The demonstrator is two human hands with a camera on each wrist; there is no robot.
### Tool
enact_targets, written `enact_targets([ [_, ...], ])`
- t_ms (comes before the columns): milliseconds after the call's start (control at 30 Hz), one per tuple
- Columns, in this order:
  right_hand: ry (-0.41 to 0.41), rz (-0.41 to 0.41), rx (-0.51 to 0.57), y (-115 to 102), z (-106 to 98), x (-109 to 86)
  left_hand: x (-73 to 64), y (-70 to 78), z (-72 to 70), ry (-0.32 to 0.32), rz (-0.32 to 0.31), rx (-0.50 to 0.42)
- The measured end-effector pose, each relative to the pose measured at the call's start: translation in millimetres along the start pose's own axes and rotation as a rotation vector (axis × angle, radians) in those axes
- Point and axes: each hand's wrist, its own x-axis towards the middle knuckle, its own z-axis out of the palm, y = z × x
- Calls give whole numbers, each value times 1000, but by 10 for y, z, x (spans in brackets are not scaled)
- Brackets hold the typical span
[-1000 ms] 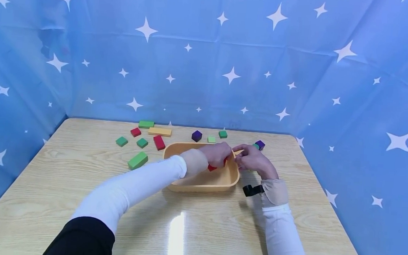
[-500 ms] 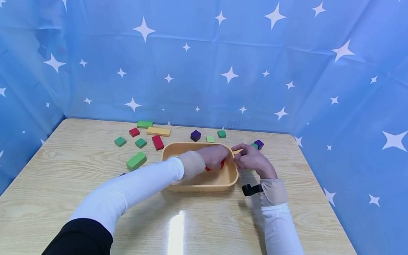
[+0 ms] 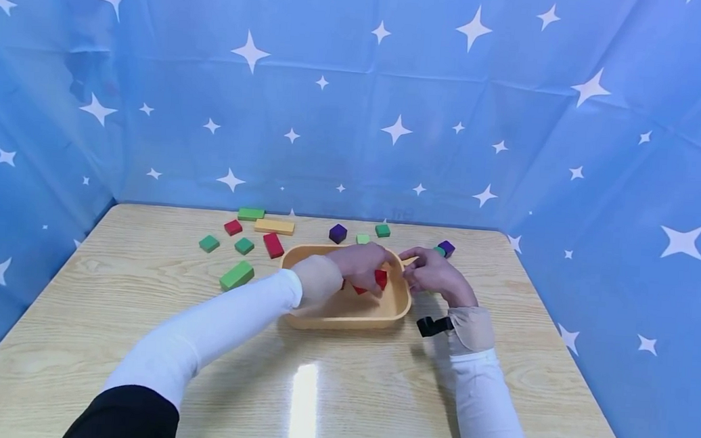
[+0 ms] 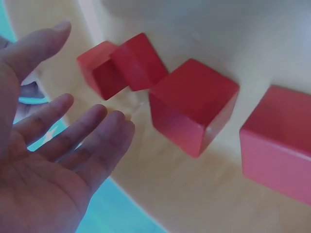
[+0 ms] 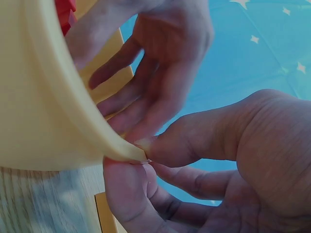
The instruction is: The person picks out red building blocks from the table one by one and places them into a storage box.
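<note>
A shallow orange-yellow plastic bin [image 3: 343, 324] stands on the table with red blocks inside. My left hand [image 3: 364, 264] reaches down into it, fingers extended and parted, holding nothing. In the left wrist view, that hand [image 4: 63, 165] is beside two small red blocks [image 4: 138, 63], which lean together. A red cube [image 4: 192, 104] and a larger red block [image 4: 282, 141] lie farther right on the bin floor. My right hand [image 3: 436, 276] pinches the bin's right rim between thumb and finger; the right wrist view shows the rim [image 5: 121, 149] between them.
Left of the bin lie a long green block [image 3: 237, 275], a red block [image 3: 273, 245] and smaller green blocks. A yellow block [image 3: 274, 226] and a purple block [image 3: 338, 233] lie behind. Another purple block [image 3: 446, 248] is beyond my right hand. A starry blue curtain [image 3: 335, 96] backs the table.
My left hand has drawn slightly left and its fingers have spread, so more of the red blocks shows at the bin's right end. The right hand keeps its pinch on the rim.
</note>
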Motion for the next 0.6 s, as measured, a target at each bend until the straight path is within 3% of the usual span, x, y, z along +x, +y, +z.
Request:
enact_targets([
  [133,2,11,7,-4,-1,1,-95,25,-85,20,-19,12],
  [333,0,13,7,9,-5,15,-257,25,-186,78,-34,-46],
  [600,8,38,7,9,0,33,-504,-118,-299,195,-108,-148],
])
